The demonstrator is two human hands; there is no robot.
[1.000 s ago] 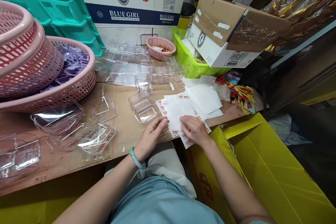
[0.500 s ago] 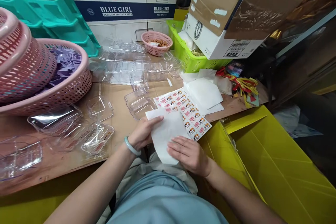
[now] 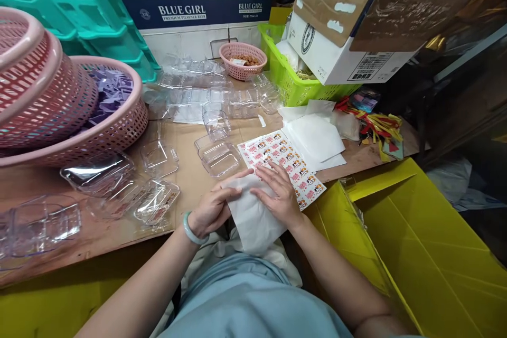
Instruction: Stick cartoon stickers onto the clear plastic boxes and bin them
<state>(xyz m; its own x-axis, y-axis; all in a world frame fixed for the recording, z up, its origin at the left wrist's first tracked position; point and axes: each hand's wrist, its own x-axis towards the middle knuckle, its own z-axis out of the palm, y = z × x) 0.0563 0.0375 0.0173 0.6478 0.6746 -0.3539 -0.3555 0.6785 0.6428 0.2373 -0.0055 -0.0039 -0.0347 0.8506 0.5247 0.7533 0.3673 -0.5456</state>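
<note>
A white paper sheet (image 3: 257, 222) hangs over my lap, in front of the table edge. My left hand (image 3: 217, 203) pinches its upper left corner, thumb on top. Across the upper right part of the paper lies my right hand (image 3: 277, 193), fingers stretched out and slightly apart. Just beyond my right fingers, a sticker sheet (image 3: 291, 156) with rows of cartoon cats and pink print lies on the table, partly covered by that hand. A clear plastic box (image 3: 217, 157) stands to the left of the stickers. Behind them are stacked white papers (image 3: 315, 137).
Clear plastic cases (image 3: 156, 200) lie on the table (image 3: 186, 169) at left, beside pink baskets (image 3: 130, 116) with purple pieces. A green basket (image 3: 293, 87) and a tilted carton (image 3: 336, 53) stand at back right. A yellow box (image 3: 420, 232) is at my right.
My right hand has slid up the paper towards its top edge. The paper has become more creased, and my left hand still grips its corner. The view has shifted slightly.
</note>
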